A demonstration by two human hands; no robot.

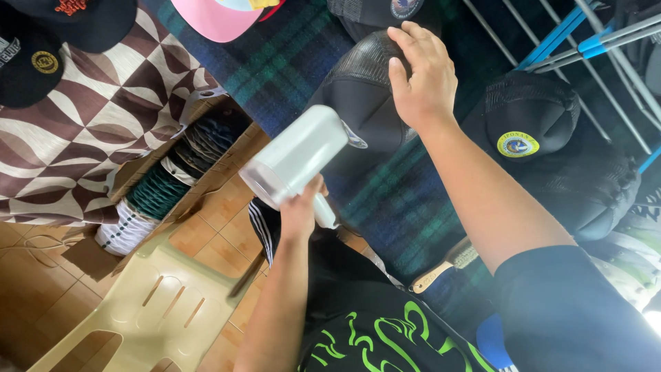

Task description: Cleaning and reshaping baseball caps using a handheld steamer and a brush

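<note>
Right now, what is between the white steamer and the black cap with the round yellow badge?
In the head view, the right hand and forearm, resting on another black cap, lie between the white steamer and the badge cap.

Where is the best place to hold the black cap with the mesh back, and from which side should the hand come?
Grip the black cap by its rounded crown, from above. The right hand already rests flat on the mesh there, and the crown faces up while the brim is hidden behind the white handheld steamer.

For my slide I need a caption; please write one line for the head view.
Left hand holds a white handheld steamer aimed at a black mesh cap that the right hand steadies on a plaid cloth.
</note>
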